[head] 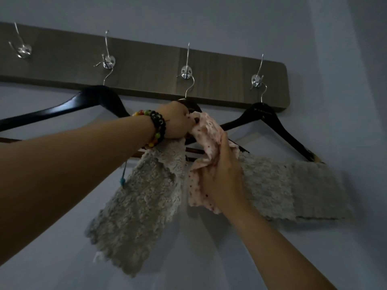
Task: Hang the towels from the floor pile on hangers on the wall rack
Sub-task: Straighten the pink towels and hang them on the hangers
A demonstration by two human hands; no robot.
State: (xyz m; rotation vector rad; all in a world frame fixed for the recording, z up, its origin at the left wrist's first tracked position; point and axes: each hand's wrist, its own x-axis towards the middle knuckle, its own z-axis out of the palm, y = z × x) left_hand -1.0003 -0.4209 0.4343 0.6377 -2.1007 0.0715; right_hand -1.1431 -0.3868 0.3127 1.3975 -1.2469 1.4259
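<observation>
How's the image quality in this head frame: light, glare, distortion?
Head view: dim and bluish, soft detail throughout; small glints on the chrome wall hooks; the brown wooden rack board bows from wide-angle distortion; faint shadows under the grey fluffy towels; the pink dotted cloth in both hands looks slightly blurred.

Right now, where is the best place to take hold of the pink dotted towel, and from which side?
Probably at the pink dotted towel's loose lower bunch, from below and in front, as the right hand grips it. Its top is gathered in the left hand against the middle hanger, leaving little room there.
</observation>
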